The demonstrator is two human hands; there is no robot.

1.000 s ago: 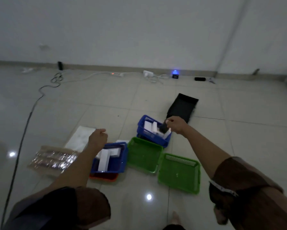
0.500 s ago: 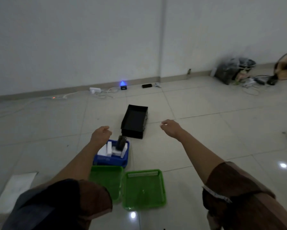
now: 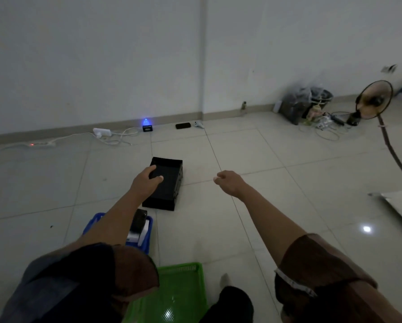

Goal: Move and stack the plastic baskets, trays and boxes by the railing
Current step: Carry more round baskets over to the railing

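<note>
A dim room seen from a head-worn camera, looking down over two outstretched arms at a pale tiled floor (image 3: pixel 277 183).

The left hand (image 3: pixel 146 183) reaches over the near-left part of a black box (image 3: pixel 169 183) that lies open-topped on the floor, mid-frame. Its fingers are spread and lightly bent, thumb apart — it's above or just on the box rim; can't tell whether it touches. Nothing is gripped.

The right hand (image 3: pixel 230 183) hangs in the air to the right of the box, well apart from it, fingers loosely curled and holding nothing.

Nearer the person, under the left forearm, sits a blue basket (image 3: pixel 148 231) with white blocks and a dark item inside, just beside the black box's near end. Closer still, at the bottom centre, a green tray (image 3: pixel 183 290) lies flat on the floor, partly hidden by the left sleeve (image 3: pixel 97 276). The right sleeve (image 3: pixel 323 271) is brown w/ a pale band.

Along the far wall (image 3: pixel 102 54): a white power strip (image 3: pixel 102 131) w/ trailing cables, a small device w/ a blue light (image 3: pixel 146 123), a dark flat object (image 3: pixel 183 125). In the far right corner, a heap of bags (image 3: pixel 304 103) and a standing fan (image 3: pixel 374 100) — its pole leans down toward the right edge.
</note>
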